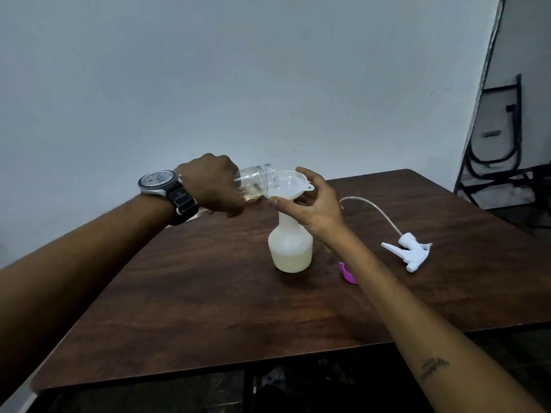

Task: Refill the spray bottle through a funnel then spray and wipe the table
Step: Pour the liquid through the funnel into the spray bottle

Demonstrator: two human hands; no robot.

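Right forearm hides part of purple cap [347, 273].

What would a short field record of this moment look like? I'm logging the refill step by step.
left hand: grips clear jar, tipped with its mouth at the funnel
right hand: steadies white funnel by its rim
spray bottle: upright on wooden table, funnel in neck, pale liquid in lower part
trigger sprayer head: lying on table, right of bottle, tube attached
purple cap: on table, partly hidden by right forearm
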